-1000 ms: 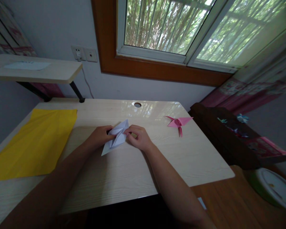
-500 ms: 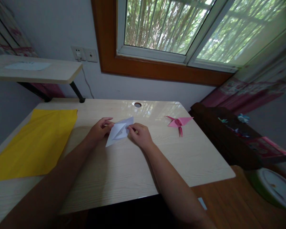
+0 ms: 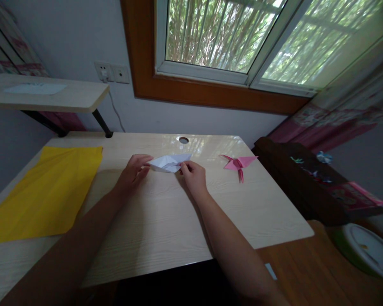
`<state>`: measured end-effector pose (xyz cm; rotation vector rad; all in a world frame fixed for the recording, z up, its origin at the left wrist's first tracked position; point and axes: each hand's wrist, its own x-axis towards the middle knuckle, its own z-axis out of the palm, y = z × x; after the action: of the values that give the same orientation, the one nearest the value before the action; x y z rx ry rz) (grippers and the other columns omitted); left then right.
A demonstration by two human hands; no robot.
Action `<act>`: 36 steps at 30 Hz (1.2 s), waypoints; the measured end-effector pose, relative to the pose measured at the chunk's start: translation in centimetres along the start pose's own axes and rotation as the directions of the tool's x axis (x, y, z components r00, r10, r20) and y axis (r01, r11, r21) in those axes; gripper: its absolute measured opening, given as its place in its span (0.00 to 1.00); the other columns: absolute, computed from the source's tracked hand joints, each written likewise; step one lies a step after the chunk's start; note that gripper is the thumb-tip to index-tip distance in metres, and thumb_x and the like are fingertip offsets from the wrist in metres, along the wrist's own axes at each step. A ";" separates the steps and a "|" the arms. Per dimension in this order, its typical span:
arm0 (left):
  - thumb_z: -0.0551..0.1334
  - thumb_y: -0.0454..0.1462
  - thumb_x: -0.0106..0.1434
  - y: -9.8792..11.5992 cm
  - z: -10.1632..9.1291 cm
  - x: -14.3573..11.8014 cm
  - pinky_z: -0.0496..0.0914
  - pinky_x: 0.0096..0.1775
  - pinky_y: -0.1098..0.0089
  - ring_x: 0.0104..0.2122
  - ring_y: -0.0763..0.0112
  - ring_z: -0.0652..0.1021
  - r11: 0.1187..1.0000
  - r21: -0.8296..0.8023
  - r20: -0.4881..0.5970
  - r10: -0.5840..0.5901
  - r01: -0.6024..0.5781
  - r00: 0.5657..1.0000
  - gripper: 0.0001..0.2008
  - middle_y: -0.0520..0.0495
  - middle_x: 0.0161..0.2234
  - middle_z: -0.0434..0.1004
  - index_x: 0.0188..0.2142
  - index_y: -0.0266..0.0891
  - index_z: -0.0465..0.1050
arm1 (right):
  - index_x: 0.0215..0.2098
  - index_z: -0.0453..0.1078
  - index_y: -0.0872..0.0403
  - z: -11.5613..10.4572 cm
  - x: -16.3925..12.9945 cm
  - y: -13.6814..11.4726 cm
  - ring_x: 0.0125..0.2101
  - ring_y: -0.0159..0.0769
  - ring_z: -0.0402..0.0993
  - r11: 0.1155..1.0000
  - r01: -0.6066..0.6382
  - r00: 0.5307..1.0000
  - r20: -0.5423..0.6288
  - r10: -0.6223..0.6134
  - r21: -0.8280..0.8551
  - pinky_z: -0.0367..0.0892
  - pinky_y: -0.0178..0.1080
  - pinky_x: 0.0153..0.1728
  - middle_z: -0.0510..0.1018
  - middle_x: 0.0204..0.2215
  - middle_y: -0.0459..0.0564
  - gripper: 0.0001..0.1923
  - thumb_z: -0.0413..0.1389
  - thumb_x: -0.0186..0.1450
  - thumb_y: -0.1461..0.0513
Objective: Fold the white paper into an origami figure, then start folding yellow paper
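Folded white paper model [image 3: 170, 162]: light, flimsy, creases easily. Left hand [image 3: 132, 172] pinches left tip, right hand [image 3: 194, 176] pinches right edge; hold by folded edges.

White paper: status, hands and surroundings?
Left hand and right hand pinch white paper at either end, over desk. Pink crane apart, right. Nothing between.

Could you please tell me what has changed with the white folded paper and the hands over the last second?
The white folded paper has moved away from the person and turned from pointing diagonally to lying nearly level. Both the left hand and the right hand went along, keeping hold at its ends. The pink paper crane, yellow sheet and table stayed put.
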<state>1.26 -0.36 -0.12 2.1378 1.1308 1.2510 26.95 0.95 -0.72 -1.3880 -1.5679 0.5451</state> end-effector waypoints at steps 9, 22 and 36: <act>0.61 0.40 0.71 -0.2 0.4 0.1 0.78 0.47 0.65 0.48 0.67 0.76 0.987 0.113 0.040 0.114 -0.118 0.993 0.11 0.44 0.51 0.70 0.51 0.45 0.73 | 0.32 0.77 0.53 0.0 0.0 0.3 0.28 0.36 0.73 0.999 0.038 0.999 0.013 -0.039 0.005 0.64 0.36 0.33 0.79 0.24 0.47 0.13 0.53 0.68 0.57; 0.60 0.38 0.71 0.1 0.2 0.2 0.75 0.50 0.63 0.47 0.65 0.77 0.965 0.221 0.046 0.136 -0.143 0.990 0.04 0.45 0.46 0.75 0.40 0.43 0.74 | 0.36 0.78 0.53 0.2 -0.1 0.4 0.31 0.38 0.76 0.998 0.050 0.999 0.005 -0.050 0.045 0.69 0.37 0.35 0.80 0.29 0.50 0.14 0.54 0.68 0.54; 0.63 0.36 0.67 1.0 0.4 -0.2 0.77 0.40 0.68 0.35 0.71 0.77 0.945 0.243 0.005 0.223 -0.217 0.975 0.02 0.46 0.41 0.73 0.40 0.42 0.75 | 0.45 0.73 0.52 0.4 -0.2 0.5 0.29 0.35 0.76 0.992 0.007 0.999 0.046 -0.013 0.127 0.70 0.36 0.34 0.79 0.28 0.46 0.13 0.51 0.70 0.54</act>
<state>1.98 -1.05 0.26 2.4966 1.1289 1.2906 26.87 1.01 -1.32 -1.2789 -1.5487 0.6636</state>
